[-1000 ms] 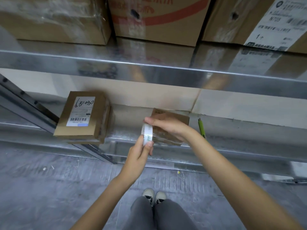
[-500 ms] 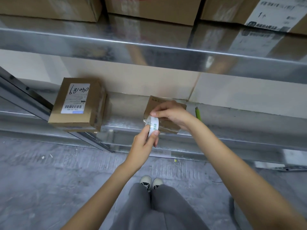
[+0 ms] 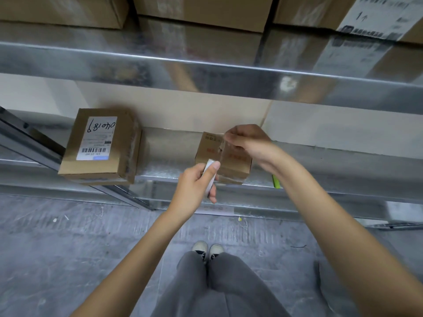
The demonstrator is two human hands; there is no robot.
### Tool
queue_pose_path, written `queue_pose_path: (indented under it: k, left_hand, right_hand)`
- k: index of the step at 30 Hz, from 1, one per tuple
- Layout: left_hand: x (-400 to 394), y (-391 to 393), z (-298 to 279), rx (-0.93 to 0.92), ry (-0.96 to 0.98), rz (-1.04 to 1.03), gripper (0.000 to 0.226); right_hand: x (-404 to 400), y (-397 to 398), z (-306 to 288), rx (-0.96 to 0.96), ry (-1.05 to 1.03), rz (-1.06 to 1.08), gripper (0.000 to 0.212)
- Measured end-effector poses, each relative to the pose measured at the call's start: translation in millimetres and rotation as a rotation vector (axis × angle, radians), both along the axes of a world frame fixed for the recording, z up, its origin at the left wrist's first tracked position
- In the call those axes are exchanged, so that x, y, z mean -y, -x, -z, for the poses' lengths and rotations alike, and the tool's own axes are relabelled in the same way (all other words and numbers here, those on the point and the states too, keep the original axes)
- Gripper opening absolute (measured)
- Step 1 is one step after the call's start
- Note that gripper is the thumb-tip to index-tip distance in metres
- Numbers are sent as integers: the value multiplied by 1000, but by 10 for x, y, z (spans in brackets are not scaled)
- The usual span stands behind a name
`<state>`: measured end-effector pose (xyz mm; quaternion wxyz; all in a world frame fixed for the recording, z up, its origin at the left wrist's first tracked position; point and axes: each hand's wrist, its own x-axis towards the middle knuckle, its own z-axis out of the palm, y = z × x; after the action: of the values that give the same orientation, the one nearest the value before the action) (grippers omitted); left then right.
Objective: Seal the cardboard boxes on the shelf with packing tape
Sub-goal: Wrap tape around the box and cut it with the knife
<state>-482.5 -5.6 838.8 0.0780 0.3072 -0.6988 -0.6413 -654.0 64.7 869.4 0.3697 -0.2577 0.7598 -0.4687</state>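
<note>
A small cardboard box (image 3: 207,153) with red print stands on the lower metal shelf (image 3: 164,165), near its front edge. My left hand (image 3: 194,186) grips a white roll of clear packing tape (image 3: 209,173) just in front of the box's left side. My right hand (image 3: 248,143) pinches the free end of the tape over the far top of the box. A clear strip of tape stretches between the two hands across the box top. A larger box (image 3: 100,145) with a white barcode label lies further left on the same shelf.
A green pen-like tool (image 3: 275,181) lies on the shelf right of the small box, partly behind my right forearm. Several big cartons (image 3: 201,10) fill the upper shelf. A slanted metal brace (image 3: 29,143) runs at the left. My legs and shoes stand on grey concrete floor.
My right hand has drawn the tape end away from the roll towards the far side of the box top. The left hand with the roll stays at the box's front.
</note>
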Motion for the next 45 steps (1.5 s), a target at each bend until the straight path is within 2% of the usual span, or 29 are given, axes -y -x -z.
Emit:
queue_pose_path:
  k: [3, 7, 10, 14, 16, 19, 21, 23, 27, 39, 45]
  left_hand:
    - [31, 77, 8, 99, -57, 50, 55]
    - [74, 73, 56, 158, -172, 102, 47]
    - [-14, -33, 53, 73, -177, 175, 37]
    - [-78, -143, 62, -38, -224, 168, 26]
    - [-86, -160, 43, -38, -206, 109, 29]
    - [-102, -141, 46, 129, -118, 46, 39]
    - [-89, -111, 79, 218, -195, -8, 47]
    - [-77, -67, 106, 264, -220, -37, 44]
    - [-111, 61, 105, 341, -79, -29, 37]
    - [-66, 233, 159, 367, -55, -65, 30]
    - [-56, 245, 180, 385, -50, -54, 31]
  right_hand:
    - [3, 44, 2, -19, 10, 4, 18]
    - [-21, 51, 153, 50, 55, 47, 17]
    - [-27, 130, 163, 101, 54, 7, 6]
    - [-15, 321, 149, -42, 20, 3, 12]
    - [23, 352, 156, -103, 21, -36, 11]
    - [96, 399, 170, -179, 79, -34, 9]
    - [134, 476, 213, -199, 103, -19, 9]
    - [171, 527, 320, -236, 61, -48, 8]
    - [257, 569, 550, -240, 21, -32, 9]
    - [366, 685, 797, -190, 34, 24, 9]
    - [413, 691, 887, -202, -36, 26, 10]
